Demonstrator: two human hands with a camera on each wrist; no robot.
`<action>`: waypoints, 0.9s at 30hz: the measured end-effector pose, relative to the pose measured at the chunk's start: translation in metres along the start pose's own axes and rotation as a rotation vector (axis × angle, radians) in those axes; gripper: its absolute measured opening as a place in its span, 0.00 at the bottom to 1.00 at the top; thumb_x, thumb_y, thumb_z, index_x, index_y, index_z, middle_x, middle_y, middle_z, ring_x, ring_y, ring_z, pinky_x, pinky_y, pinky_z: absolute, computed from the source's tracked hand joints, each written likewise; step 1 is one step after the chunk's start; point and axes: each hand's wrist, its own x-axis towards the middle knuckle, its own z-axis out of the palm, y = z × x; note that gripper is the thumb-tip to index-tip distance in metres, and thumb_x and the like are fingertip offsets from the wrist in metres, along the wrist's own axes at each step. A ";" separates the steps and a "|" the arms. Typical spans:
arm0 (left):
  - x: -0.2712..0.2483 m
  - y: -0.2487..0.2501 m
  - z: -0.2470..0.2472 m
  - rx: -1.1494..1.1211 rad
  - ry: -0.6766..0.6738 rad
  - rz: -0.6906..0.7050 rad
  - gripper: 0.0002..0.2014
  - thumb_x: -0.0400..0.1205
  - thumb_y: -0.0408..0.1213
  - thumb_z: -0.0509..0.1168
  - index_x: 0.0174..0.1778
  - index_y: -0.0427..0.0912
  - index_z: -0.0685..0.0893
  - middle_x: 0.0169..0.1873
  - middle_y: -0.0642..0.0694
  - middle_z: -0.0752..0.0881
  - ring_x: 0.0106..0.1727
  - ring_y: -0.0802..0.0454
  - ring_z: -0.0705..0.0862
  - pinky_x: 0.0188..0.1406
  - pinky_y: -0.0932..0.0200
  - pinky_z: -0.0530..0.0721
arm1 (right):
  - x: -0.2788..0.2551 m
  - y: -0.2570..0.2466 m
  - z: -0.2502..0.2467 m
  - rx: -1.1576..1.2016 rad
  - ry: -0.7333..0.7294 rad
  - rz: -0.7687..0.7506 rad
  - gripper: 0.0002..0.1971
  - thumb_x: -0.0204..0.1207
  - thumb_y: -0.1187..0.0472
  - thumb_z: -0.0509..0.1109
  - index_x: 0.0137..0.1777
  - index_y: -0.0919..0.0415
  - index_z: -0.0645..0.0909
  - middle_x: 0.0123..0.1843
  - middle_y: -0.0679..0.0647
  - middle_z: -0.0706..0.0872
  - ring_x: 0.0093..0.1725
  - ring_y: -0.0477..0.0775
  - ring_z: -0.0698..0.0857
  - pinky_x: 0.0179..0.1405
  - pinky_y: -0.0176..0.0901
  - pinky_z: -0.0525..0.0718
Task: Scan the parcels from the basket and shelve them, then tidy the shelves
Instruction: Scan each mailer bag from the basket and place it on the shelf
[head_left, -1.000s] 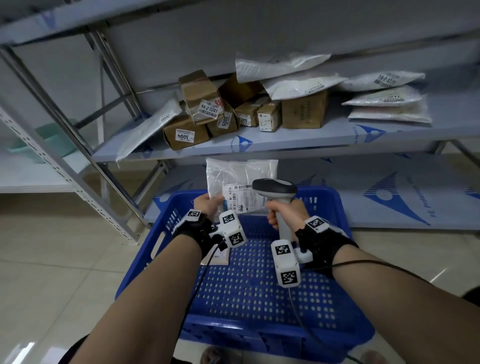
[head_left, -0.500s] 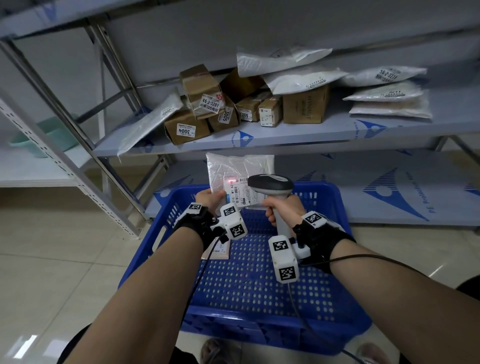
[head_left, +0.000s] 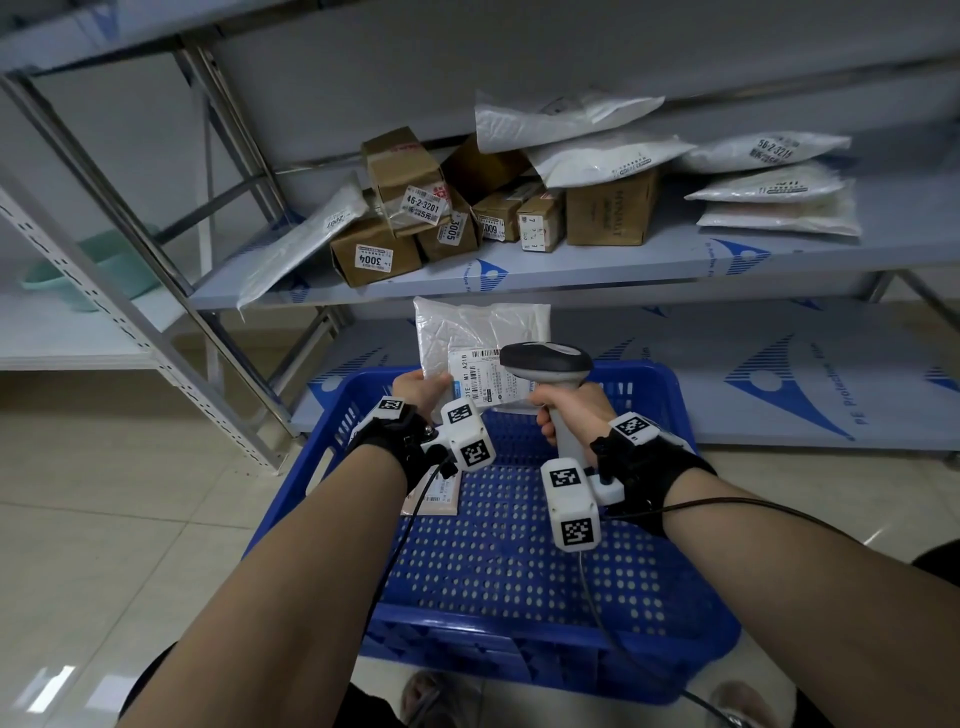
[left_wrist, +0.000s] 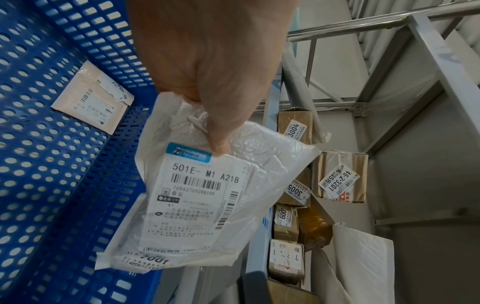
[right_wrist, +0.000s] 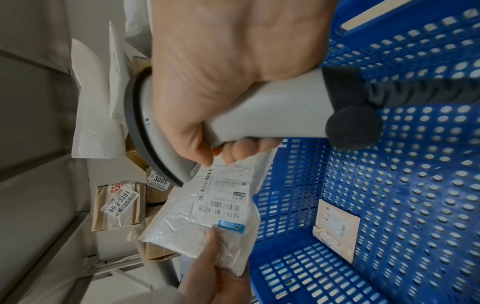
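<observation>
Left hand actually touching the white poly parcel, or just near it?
Touching. The left wrist view shows the left hand pinching the white poly parcel at its top edge, thumb pressed onto the plastic beside the label.

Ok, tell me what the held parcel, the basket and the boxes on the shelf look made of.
Parcel: thin glossy white plastic film, crinkled, apparently, with a paper label.
Basket: rigid blue plastic, moulded with perforations.
Boxes: brown cardboard, matte, some taped.

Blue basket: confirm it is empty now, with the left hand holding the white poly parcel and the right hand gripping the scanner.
Not empty. One small pinkish envelope lies on the floor of the blue basket, as the left wrist view shows. The rest holds: the left hand holds the white poly parcel, the right hand grips the scanner.
</observation>
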 end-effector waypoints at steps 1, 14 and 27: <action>0.000 0.000 0.000 0.004 0.005 0.001 0.17 0.80 0.31 0.70 0.63 0.28 0.82 0.56 0.32 0.86 0.56 0.36 0.86 0.57 0.44 0.85 | 0.000 0.000 0.000 0.009 0.002 0.001 0.07 0.75 0.67 0.71 0.35 0.67 0.81 0.27 0.57 0.79 0.23 0.50 0.75 0.23 0.38 0.74; -0.011 0.031 -0.012 0.108 -0.038 0.145 0.14 0.80 0.24 0.66 0.61 0.28 0.83 0.56 0.32 0.86 0.48 0.44 0.82 0.47 0.53 0.79 | 0.015 -0.022 -0.020 0.174 0.151 -0.078 0.10 0.75 0.64 0.74 0.33 0.67 0.83 0.27 0.57 0.84 0.22 0.49 0.80 0.23 0.38 0.79; -0.068 0.127 -0.015 -0.063 -0.191 0.376 0.10 0.85 0.28 0.60 0.61 0.33 0.78 0.50 0.40 0.85 0.40 0.54 0.85 0.27 0.66 0.83 | -0.005 -0.088 -0.060 0.251 0.276 -0.225 0.31 0.66 0.54 0.83 0.67 0.67 0.80 0.60 0.59 0.86 0.63 0.59 0.83 0.62 0.45 0.78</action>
